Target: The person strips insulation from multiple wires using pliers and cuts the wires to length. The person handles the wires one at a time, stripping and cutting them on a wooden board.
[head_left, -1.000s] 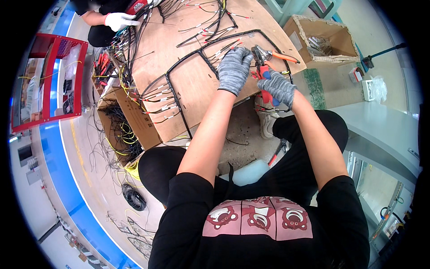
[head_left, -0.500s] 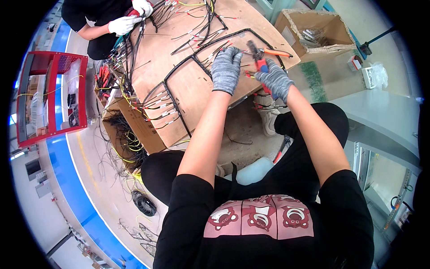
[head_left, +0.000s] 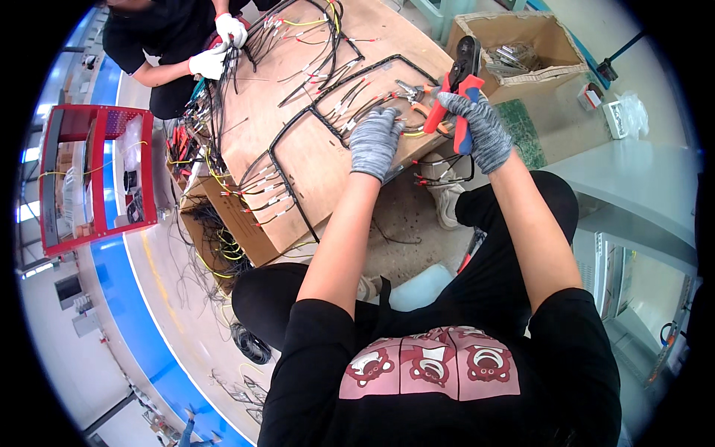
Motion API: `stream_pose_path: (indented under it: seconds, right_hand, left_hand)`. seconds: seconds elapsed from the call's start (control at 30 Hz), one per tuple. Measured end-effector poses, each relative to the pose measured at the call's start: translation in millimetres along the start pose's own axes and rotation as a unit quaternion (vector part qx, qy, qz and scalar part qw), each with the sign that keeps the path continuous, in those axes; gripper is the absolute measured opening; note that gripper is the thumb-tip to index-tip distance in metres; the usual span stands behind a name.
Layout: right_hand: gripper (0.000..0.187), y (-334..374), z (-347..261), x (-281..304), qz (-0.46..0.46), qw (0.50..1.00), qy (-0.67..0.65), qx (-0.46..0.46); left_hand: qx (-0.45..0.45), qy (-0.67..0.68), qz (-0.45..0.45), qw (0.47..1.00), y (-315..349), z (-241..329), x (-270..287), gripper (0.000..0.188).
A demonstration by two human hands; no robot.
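Note:
My right hand [head_left: 488,135], in a grey knit glove, is closed around a crimping tool [head_left: 460,97] with red and blue handles, its dark head pointing up and away. The handles are spread apart. My gloved left hand [head_left: 376,143] is at the board's right edge with its fingers pinched together on a thin wire [head_left: 402,125]; the fingertips partly hide it. Between my hands, a pair of pliers [head_left: 412,91] with orange handles lies on the board. A black-wrapped wire harness [head_left: 287,124] with branching, labelled ends is spread over the wooden board [head_left: 246,141].
Across the board, a person's white-gloved hands [head_left: 216,56] hold a bundle of black wires. A cardboard box [head_left: 547,86] of metal parts stands at the far right. At the left are a red rack [head_left: 97,216] and a carton [head_left: 242,223] with loose wires. A grey cabinet [head_left: 633,186] is at the right.
My right hand has drawn the crimping tool away from my left hand and turned it more upright. My left hand has shifted slightly nearer. The view has also moved a little.

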State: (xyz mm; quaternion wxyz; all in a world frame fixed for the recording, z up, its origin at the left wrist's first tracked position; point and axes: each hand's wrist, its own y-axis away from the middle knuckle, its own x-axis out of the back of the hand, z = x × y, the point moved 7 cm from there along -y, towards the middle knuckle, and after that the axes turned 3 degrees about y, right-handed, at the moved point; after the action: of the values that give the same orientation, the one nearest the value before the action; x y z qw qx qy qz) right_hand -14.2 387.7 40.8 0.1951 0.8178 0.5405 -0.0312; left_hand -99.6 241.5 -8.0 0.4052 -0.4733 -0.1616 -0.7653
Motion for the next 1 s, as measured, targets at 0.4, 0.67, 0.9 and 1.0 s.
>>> stream_pose_path:
  seconds: [0.4, 0.67, 0.9, 1.0]
  right_hand:
    - [0.058, 9, 70, -34, -0.15, 0.967, 0.193, -0.065]
    - [0.049, 16, 53, -57, -0.155, 0.918, 0.356, -0.083]
    - [0.039, 6, 73, -50, -0.153, 0.916, 0.348, -0.128]
    - [0.039, 5, 77, -48, -0.143, 0.927, 0.32, -0.137]
  left_hand:
    - [0.125, 0.503, 0.085, 0.851, 13, -40, 28, 0.01]
    - [0.104, 0.429, 0.097, 0.892, 14, -48, 26, 0.013]
    - [0.053, 0.31, 0.107, 0.943, 10, -39, 33, 0.016]
    - [0.037, 0.271, 0.11, 0.955, 10, -34, 35, 0.018]
